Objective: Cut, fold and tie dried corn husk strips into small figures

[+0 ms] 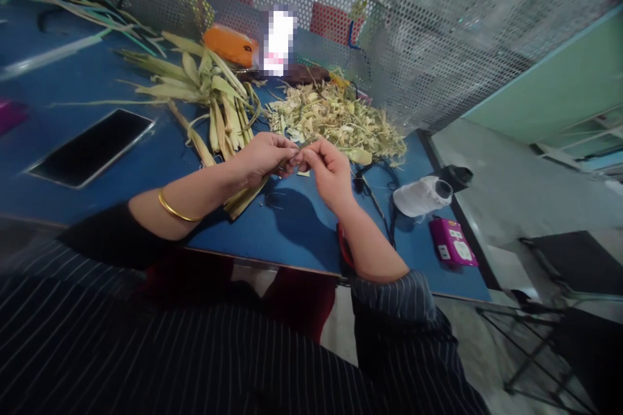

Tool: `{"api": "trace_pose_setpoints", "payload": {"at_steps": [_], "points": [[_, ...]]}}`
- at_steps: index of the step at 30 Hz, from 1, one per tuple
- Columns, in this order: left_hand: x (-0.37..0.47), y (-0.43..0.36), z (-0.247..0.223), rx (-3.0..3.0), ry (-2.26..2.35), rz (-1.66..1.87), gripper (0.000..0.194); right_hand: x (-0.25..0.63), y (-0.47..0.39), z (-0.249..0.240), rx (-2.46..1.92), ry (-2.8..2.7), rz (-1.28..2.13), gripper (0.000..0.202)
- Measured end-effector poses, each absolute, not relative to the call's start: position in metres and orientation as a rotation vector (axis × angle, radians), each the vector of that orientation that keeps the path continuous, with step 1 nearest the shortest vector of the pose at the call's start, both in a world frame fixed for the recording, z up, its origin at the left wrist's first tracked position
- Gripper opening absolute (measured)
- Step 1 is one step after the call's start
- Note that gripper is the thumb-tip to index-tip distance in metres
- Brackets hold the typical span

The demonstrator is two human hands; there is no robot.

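My left hand (267, 157), with a gold bangle on the wrist, and my right hand (329, 172) meet above the blue table (306, 233). Both are closed, thumbs and fingertips pinched together at one spot. What they hold there is too small and covered to name; a greenish scrap shows behind the fingers. Long pale corn husks (226, 118) lie beside and partly under my left hand. Just past my right hand spreads a heap of small curled, pale husk-like pieces (335, 113). A fine dark thread or wire (276, 194) shows on the table below the hands.
A dark-screened phone (92, 148) lies on the left. Behind the husks stands an orange pack (230, 44), near a perforated metal screen (428, 45). To the right are a white thread cone (416, 196), a purple pack (452, 243) and a black cord (377, 198).
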State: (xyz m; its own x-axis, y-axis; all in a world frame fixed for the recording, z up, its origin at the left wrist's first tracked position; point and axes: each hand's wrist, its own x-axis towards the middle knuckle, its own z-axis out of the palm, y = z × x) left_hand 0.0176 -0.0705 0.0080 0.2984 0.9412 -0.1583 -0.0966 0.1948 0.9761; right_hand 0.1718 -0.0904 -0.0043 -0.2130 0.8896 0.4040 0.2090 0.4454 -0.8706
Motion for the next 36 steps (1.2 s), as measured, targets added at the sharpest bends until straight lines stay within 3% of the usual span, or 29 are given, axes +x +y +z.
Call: {"api": "trace_pose_setpoints", "payload": {"at_steps": [5,12,19,27,31,36], "points": [[0.009,-0.063,0.013,0.889,1.013,0.89,0.002,0.178,-0.084,-0.001,-1.017,-1.432,0.955,0.018],[0.005,-0.057,0.0,0.821,0.809,0.772,0.005,0.179,-0.083,-0.005,-1.052,-1.277,1.402,0.025],[0.011,-0.061,0.005,0.776,0.732,0.698,0.012,0.171,-0.085,-0.009,-0.978,-1.338,1.581,0.028],[0.018,-0.065,0.003,0.759,0.949,0.867,0.005,0.171,-0.083,-0.01,-1.064,-1.453,1.325,0.03],[0.019,-0.063,-0.006,0.907,1.052,0.933,0.014,0.176,-0.081,-0.008,-1.127,-1.468,1.213,0.031],[0.023,-0.064,-0.016,1.09,1.131,0.995,0.022,0.179,-0.08,-0.006,-1.073,-1.267,1.375,0.032]]}}
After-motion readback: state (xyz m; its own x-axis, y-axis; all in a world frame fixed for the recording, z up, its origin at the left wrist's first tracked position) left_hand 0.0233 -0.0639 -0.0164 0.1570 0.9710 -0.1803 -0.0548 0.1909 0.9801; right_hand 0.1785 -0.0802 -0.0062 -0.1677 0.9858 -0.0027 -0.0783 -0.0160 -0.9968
